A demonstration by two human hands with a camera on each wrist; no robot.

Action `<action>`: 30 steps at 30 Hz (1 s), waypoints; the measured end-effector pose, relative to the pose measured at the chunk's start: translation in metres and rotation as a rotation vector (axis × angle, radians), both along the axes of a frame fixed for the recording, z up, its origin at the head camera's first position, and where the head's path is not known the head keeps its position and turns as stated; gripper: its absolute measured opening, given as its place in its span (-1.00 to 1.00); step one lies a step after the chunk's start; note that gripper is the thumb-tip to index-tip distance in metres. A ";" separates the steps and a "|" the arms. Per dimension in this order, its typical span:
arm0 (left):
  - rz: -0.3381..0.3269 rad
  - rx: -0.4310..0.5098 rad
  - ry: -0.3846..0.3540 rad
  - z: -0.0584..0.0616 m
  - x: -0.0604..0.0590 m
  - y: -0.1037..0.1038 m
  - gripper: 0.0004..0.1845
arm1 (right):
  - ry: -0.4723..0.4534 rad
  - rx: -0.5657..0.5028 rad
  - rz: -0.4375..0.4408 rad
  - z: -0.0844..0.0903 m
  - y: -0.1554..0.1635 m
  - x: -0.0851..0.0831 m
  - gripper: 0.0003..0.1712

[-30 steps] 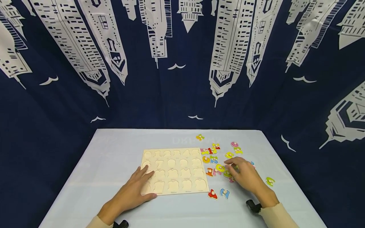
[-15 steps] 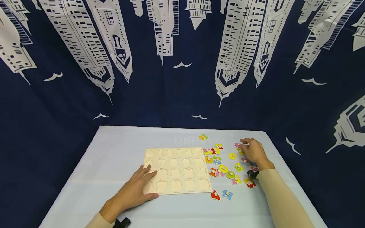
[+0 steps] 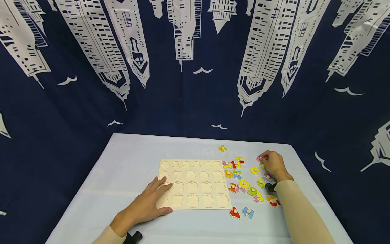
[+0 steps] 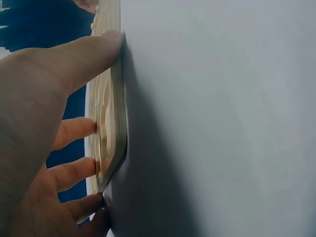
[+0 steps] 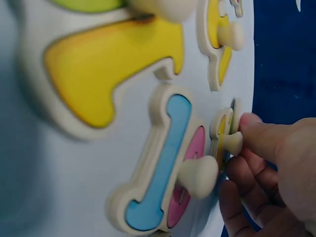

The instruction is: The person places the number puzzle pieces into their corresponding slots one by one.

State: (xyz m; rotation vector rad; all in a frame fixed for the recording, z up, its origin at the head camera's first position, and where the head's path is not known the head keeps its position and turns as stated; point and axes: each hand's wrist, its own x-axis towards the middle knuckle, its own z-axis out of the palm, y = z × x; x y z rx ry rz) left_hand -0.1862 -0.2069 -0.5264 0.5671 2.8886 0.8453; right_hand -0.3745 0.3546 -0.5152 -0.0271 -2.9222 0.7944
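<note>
My left hand rests at the near left corner of a pale wooden puzzle board. Its fingers lie spread over the recesses, and in the left wrist view the thumb presses along the board's edge. At the far right of the table, my right hand pinches a pink number puzzle piece between thumb and fingertips. The right wrist view shows that piece edge-on at the thumb. Just beside it lies a yellow number piece with a wooden knob.
Several coloured number pieces with knobs lie right of the board, among them a green one. Nearer me are a red piece and a blue piece. A dark blue cloth with white buildings hangs behind the white table.
My right hand has moved from the middle of the loose pieces to the far right and taken hold of the pink piece. The left hand stays on the board; the head view has shifted slightly.
</note>
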 end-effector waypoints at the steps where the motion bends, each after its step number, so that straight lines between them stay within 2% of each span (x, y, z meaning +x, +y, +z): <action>1: -0.005 0.001 -0.006 0.000 -0.001 0.000 0.02 | 0.009 -0.001 -0.002 0.000 0.000 0.001 -0.79; 4: -0.014 0.014 -0.027 0.001 -0.003 -0.001 0.07 | 0.047 -0.005 -0.005 0.003 -0.004 0.005 -0.80; 9: 0.018 0.042 -0.076 0.004 -0.006 -0.007 0.15 | 0.089 -0.027 0.020 0.017 -0.025 0.015 -0.73; 12: 0.028 0.042 -0.080 0.006 -0.008 -0.010 0.15 | 0.093 -0.052 0.060 0.025 -0.044 0.019 -0.70; 18: 0.021 0.061 -0.085 0.011 -0.009 -0.013 0.13 | 0.142 -0.110 0.165 0.036 -0.093 0.024 -0.79; 24: 0.029 0.045 -0.092 0.011 -0.009 -0.013 0.13 | 0.153 -0.168 0.277 0.035 -0.150 0.033 -0.84; 30: 0.031 -0.006 -0.087 0.012 -0.008 -0.012 0.13 | 0.177 -0.206 0.367 0.025 -0.211 0.040 -0.88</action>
